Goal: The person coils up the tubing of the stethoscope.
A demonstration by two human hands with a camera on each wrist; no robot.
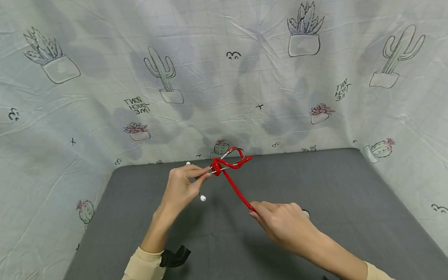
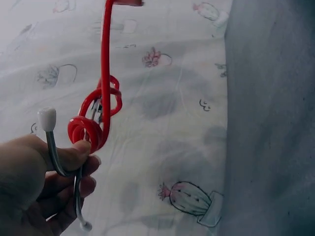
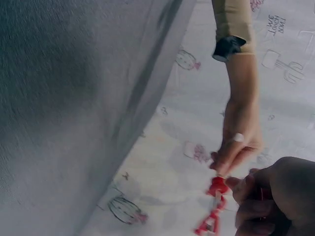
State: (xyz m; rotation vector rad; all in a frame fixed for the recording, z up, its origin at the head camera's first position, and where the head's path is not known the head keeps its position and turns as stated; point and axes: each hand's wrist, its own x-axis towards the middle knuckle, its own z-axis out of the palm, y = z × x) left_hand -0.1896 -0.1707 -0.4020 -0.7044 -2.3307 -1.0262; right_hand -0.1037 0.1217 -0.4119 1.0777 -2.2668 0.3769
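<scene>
A stethoscope with red tubing [image 1: 235, 190] is held up between both hands. My left hand [image 1: 180, 187] pinches its metal ear tubes [image 2: 77, 189] just below a coil of the tubing. One white eartip [image 1: 202, 198] sticks out below that hand, another above it. Past the fingertips the red tubing is wound and looped [image 2: 86, 129] around the metal part. A taut stretch runs from there to my right hand [image 1: 287, 224], whose fingers curl round it. Behind the right knuckles peeks a white-rimmed round piece [image 1: 307, 213]; the rest of it is hidden.
A grey table [image 1: 215, 247] lies under the hands. Pale cloth with printed cacti [image 1: 220, 71] hangs behind it and along both sides. Black straps [image 1: 175, 257] show near the cream sleeves [image 1: 141, 271].
</scene>
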